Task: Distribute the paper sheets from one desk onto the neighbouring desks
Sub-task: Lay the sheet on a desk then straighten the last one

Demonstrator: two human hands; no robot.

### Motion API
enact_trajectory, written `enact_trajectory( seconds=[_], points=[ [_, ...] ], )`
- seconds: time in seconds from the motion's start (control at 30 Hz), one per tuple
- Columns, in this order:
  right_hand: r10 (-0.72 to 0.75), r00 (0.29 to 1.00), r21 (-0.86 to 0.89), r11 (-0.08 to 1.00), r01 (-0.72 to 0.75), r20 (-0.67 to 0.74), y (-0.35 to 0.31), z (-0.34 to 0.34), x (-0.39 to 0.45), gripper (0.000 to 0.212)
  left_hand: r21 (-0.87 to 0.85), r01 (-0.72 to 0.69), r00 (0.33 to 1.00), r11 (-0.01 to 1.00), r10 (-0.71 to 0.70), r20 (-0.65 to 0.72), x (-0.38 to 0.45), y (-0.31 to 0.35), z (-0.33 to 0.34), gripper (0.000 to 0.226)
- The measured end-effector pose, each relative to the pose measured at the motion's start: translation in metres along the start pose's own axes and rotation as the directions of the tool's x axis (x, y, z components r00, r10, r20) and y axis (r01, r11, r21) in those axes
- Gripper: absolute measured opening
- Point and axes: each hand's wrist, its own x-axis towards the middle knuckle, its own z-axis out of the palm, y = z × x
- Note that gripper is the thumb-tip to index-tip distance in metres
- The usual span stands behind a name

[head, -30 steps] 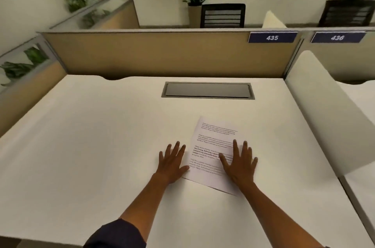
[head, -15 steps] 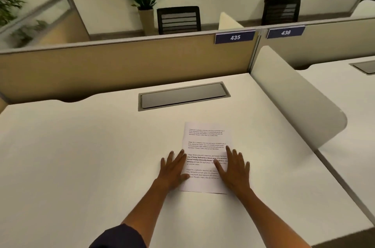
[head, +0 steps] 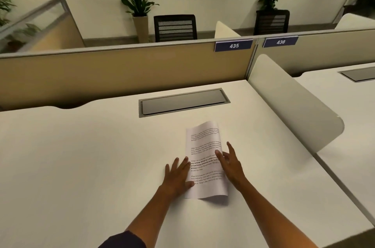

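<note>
Where sheet (head: 205, 158) lies: on desk (head: 81, 156), between hands, right edge curled up.
Left hand (head: 177, 176): fingers straight, pressing left edge.
Right hand (head: 231, 164): thumb and fingers pinch raised edge.
Handling: likely light, floppy, slides easily; take by raised edge.

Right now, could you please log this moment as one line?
left hand pressing sheet left edge | right hand pinching its lifted right edge | sheet on desk by sign 435

Thin white paper sheet (head: 205, 146) on a smooth matt tabletop (head: 81, 156); at twelve o'clock, a dull grey hatch (head: 182, 102) and cloth-faced partition (head: 121, 73).
</note>
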Motion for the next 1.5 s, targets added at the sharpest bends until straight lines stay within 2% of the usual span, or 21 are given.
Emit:
enact_trajectory(
  seconds=[0.13,0.27,0.33,0.43,0.6,0.7,0.87,1.0,1.1,1.13,1.33,1.5],
  points=[
    [0.039,0.994,0.125,0.992,-0.026,-0.103,-0.01,-0.004,0.005,0.088,0.015,-0.006,1.0,1.0,0.006,0.0,-0.002,-0.001,-0.004,0.08],
    [0.159,0.972,0.106,0.984,-0.142,-0.175,-0.006,-0.021,0.012,0.091,0.023,-0.019,1.0,1.0,0.019,-0.012,-0.003,-0.002,-0.006,0.08],
    [0.22,0.949,0.044,0.975,-0.216,-0.225,-0.002,-0.028,0.015,0.075,0.024,-0.017,1.0,1.0,0.017,-0.014,-0.004,-0.003,-0.008,0.08],
    [0.23,0.936,-0.041,0.968,-0.249,-0.266,0.004,-0.03,0.016,0.052,0.005,-0.003,1.0,1.0,0.003,-0.024,-0.006,-0.006,-0.009,0.081],
    [0.171,0.941,-0.154,0.963,-0.222,-0.291,0.001,-0.02,0.011,0.03,-0.201,0.011,0.996,0.98,-0.029,-0.084,-0.015,-0.016,-0.011,0.08],
    [0.091,0.963,-0.159,0.978,-0.135,-0.255,-0.005,-0.012,0.011,0.024,-0.397,0.036,0.984,0.917,-0.101,-0.145,-0.019,-0.024,-0.016,0.077],
    [0.012,0.988,-0.075,0.997,-0.024,-0.157,-0.018,0.003,0.015,0.02,-0.625,0.064,0.937,0.778,-0.262,-0.23,-0.026,-0.041,-0.034,0.078],
    [0.005,0.996,0.005,1.0,-0.005,-0.092,-0.029,0.024,0.019,0.02,-0.826,0.088,0.888,0.557,-0.42,-0.189,-0.037,-0.063,-0.043,0.08],
    [0.014,0.999,0.069,0.998,-0.012,-0.033,-0.038,0.044,0.021,0.02,-0.911,0.086,0.845,0.403,-0.515,-0.148,-0.051,-0.08,-0.047,0.073],
    [0.009,1.0,0.079,0.997,-0.008,-0.015,-0.041,0.052,0.021,0.019,-0.922,0.077,0.828,0.38,-0.54,-0.153,-0.056,-0.086,-0.047,0.07],
    [-0.003,0.999,0.066,0.998,0.001,0.034,-0.054,0.106,0.015,0.022,-0.934,0.055,0.734,0.353,-0.648,-0.201,-0.089,-0.119,-0.046,0.054],
    [-0.022,0.998,0.043,0.999,0.019,0.059,-0.055,0.139,0.005,0.032,-0.883,0.141,0.677,0.448,-0.694,-0.244,-0.104,-0.137,-0.043,0.046]
  ],
)
